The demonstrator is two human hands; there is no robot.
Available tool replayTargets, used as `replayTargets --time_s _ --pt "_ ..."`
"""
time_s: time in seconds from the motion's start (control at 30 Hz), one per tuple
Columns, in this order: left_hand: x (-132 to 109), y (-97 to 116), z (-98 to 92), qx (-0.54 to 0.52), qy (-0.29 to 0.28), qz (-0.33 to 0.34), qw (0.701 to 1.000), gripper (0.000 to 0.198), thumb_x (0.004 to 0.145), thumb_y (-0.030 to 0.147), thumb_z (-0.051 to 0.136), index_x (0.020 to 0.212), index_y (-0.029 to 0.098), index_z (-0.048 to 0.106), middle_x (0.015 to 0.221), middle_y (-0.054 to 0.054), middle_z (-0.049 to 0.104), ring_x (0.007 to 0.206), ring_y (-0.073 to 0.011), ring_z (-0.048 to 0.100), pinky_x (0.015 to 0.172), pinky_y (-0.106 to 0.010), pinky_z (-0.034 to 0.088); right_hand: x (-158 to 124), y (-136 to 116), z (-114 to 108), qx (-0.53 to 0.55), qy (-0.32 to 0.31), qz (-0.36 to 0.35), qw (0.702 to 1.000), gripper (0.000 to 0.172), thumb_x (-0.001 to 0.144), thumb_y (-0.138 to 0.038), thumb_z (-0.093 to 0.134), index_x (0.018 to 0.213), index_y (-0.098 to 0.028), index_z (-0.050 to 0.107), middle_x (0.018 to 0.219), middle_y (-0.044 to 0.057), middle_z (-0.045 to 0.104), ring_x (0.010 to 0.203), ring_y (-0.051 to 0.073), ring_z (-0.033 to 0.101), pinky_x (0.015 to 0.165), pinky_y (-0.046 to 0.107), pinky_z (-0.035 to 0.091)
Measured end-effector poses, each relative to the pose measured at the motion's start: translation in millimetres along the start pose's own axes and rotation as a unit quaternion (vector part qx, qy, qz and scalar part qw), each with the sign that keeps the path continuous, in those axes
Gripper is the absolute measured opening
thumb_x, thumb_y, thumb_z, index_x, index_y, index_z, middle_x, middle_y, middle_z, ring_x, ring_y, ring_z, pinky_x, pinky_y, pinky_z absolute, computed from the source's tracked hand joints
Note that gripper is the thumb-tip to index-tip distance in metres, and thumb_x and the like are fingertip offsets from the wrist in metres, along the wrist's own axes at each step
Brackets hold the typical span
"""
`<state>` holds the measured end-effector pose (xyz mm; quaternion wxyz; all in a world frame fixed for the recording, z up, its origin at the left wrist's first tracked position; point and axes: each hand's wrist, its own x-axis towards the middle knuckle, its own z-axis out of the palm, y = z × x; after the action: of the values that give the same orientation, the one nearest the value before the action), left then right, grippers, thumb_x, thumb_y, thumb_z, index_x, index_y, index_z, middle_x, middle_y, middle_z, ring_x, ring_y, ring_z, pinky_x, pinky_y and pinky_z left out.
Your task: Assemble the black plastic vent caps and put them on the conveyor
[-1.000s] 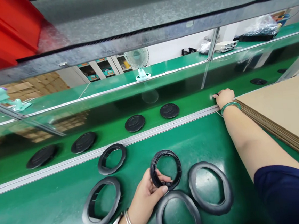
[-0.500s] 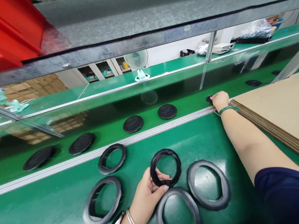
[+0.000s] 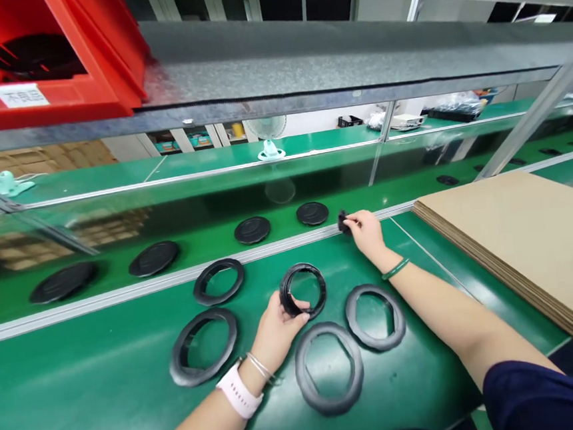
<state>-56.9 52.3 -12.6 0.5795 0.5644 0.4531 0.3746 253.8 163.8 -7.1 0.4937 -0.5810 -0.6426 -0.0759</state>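
My left hand (image 3: 281, 326) grips a black plastic ring (image 3: 322, 292), held tilted above the green worktop with its fingers through the opening. My right hand (image 3: 365, 229) is closed on a small black disc-like part (image 3: 343, 222), turned on edge over the metal rail; the fingers hide some of it. Nearest to my left hand, a grey-black ring (image 3: 331, 402) lies flat on the worktop. Another ring (image 3: 399, 325) rests to its right. Two more rings, an upper one (image 3: 201, 291) and a lower one (image 3: 179, 365), lie left of my left hand.
Black round covers (image 3: 252, 230) sit spaced along the green belt (image 3: 208, 238) behind the metal rail (image 3: 123, 297). Stacked cardboard sheets (image 3: 518, 221) occupy the right side. A shelf (image 3: 278, 68) with a red bin (image 3: 107, 63) hangs overhead. A small fan (image 3: 271, 149) stands beyond the belt.
My right hand has lifted the small black part off the belt and drawn it left to the rail. My left hand still grips the ring. The head view has tilted upward.
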Motion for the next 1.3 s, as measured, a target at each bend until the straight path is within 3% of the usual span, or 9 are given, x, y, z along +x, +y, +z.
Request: replayTargets --time_s 0.17,0.3,0.6,0.87,1.1,1.3 --pt "1 -5 -1.7 -0.017 0.005 0.008 1.000 0.043 0.071 0.027 0.081 0.098 0.020 0.049 0.100 -0.009 0.075 0.100 -0.0259 0.072 0.098 -0.047 0.053 -49 -85 3 0.104 -0.086 -0.150 0.979 0.013 0.096 -0.028 0.063 0.091 -0.020 0.071 0.088 0.006 0.070 0.084 0.022 0.062 0.081 0.039 0.052" --pt "3 -8 -2.7 -0.030 0.009 0.003 1.000 0.052 0.070 0.027 0.081 0.109 0.019 0.049 0.108 -0.008 0.072 0.103 -0.0261 0.071 0.097 -0.046 0.054 -71 -117 6 0.138 -0.144 -0.263 0.944 0.014 0.100 -0.022 0.057 0.099 -0.017 0.069 0.090 0.008 0.069 0.083 0.021 0.060 0.076 0.037 0.052" --pt "2 -9 -2.0 -0.042 0.020 -0.008 0.999 0.051 0.069 0.021 0.081 0.108 0.020 0.048 0.105 -0.004 0.070 0.102 -0.0233 0.070 0.095 -0.042 0.056 -76 -120 4 0.128 -0.144 -0.299 0.934 0.015 0.101 -0.021 0.054 0.101 -0.015 0.068 0.091 0.009 0.069 0.082 0.020 0.064 0.072 0.033 0.056" --pt "4 -14 -1.7 -0.030 0.039 -0.005 0.999 0.063 0.065 0.020 0.083 0.119 0.021 0.050 0.121 -0.006 0.066 0.115 -0.0254 0.063 0.103 -0.043 0.051 -76 -121 1 0.174 -0.160 -0.291 0.927 0.013 0.100 -0.022 0.057 0.105 -0.016 0.067 0.096 0.010 0.070 0.086 0.020 0.067 0.074 0.032 0.058" --pt "2 -15 -2.2 -0.031 0.039 -0.010 0.999 0.060 0.068 0.022 0.082 0.117 0.022 0.049 0.119 -0.005 0.067 0.115 -0.0253 0.065 0.103 -0.042 0.052 -75 -118 2 0.093 -0.156 -0.363 0.914 0.015 0.101 -0.018 0.053 0.100 -0.012 0.067 0.087 0.009 0.067 0.079 0.019 0.064 0.068 0.031 0.055" --pt "2 -13 -1.4 -0.034 0.037 -0.014 0.999 0.057 0.068 0.022 0.083 0.114 0.022 0.049 0.115 -0.005 0.068 0.114 -0.0252 0.066 0.102 -0.043 0.052 -79 -119 3 0.072 -0.179 -0.353 0.916 0.017 0.101 -0.017 0.050 0.101 -0.016 0.067 0.088 0.009 0.065 0.082 0.020 0.063 0.072 0.032 0.055"
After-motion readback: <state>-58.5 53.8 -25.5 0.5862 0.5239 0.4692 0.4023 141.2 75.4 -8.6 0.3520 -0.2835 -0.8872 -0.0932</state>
